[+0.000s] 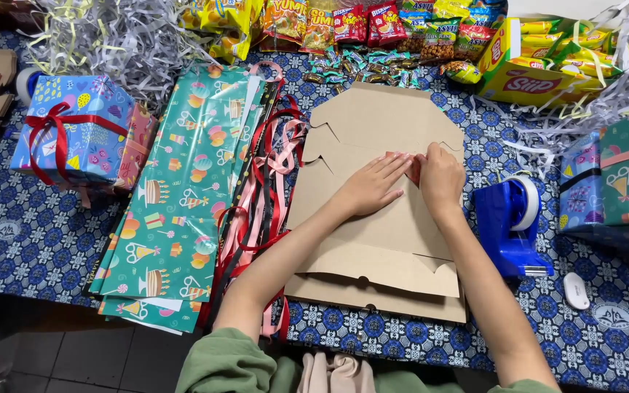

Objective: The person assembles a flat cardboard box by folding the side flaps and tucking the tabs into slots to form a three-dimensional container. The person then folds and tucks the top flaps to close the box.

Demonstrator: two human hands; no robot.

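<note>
Green sleeves [234,364] at the near desk edge, forearms reaching out over a flat, unfolded cardboard box blank [380,240] lying mid-desk on the blue patterned cloth [38,240]. Left hand [371,185] pressed flat on the blank, fingers together and straight, clamped on nothing. Right hand [440,178] just beside it, fingers curled down at a fold near a small pink-red patch; whether pinching the flap, cannot tell. Likely light, stiff across panels, bendy at creases, prone to tearing at the notched tabs; best held by panel edges or along a score line. Left of it, ribbons [263,189] and sheets of wrapping paper [176,196]; right, a blue tape dispenser [511,218]. Farther off, wrapped gifts [74,131], shredded paper [125,36], snack packets [373,29] along the far edge.
</note>
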